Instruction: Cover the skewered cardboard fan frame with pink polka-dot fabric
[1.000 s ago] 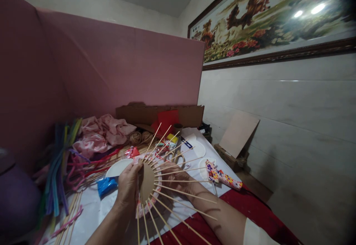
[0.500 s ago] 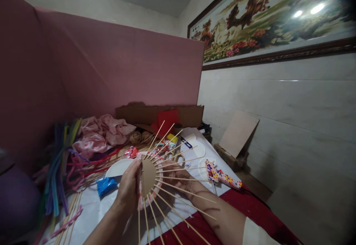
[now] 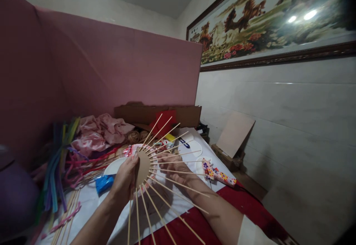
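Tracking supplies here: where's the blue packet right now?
In the head view, the blue packet lies left of centre, just left of the left hand, near a white plate.

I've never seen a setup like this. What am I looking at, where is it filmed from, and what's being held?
There's no robot here: these are a person's two bare hands. The view comes from a camera worn on the head, looking forward and down.

The left hand grips a rounded cardboard piece with thin sticks fanning out from it. The right hand is partly hidden behind the sticks at the other side, so its exact grip is unclear.

Around them on the table lie crumpled pink cloth, balls of twine, a blue packet, fuzzy coloured strips and a flower-patterned object.
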{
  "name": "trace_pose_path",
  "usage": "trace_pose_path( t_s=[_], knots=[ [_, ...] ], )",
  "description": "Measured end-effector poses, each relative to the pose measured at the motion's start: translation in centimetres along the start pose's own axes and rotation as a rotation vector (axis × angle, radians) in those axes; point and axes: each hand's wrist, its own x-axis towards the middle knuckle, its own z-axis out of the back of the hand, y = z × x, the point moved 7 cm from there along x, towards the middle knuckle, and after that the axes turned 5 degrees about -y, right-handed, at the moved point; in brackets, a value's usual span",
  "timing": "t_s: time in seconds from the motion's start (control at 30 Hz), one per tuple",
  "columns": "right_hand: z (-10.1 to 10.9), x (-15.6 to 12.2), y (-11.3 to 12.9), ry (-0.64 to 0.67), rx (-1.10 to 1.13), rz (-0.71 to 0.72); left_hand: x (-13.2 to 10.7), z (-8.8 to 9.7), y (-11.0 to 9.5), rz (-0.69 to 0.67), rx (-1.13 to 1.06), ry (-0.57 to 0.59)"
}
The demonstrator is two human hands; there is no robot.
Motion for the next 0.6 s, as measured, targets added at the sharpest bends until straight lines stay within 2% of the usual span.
trace_pose_path(
  t_s=[0.17,0.27,0.37,0.47,0.6],
  knots=[
    [2.5,-0.1,3.1,-0.145,-0.101,0.041,0.5,0.8,-1.9,-0.079,-0.048,-0.043],
    [5.9,-0.9,5.9,-0.215,-0.256,0.072,0.8,1.3,-2.3,-0.085,-0.068,-0.073],
    [10.3,-2.4,9.2,-0.275,-0.508,0.104,1.3,1.9,-2.2,-0.079,-0.061,-0.104],
    [14.3,-4.5,11.4,-0.256,-0.825,0.084,1.7,2.2,-1.9,-0.045,-0.045,-0.093],
    [17.4,-7.0,11.4,-0.161,-1.162,0.016,1.8,2.4,-1.8,-0.050,-0.017,-0.095]
  ],
)
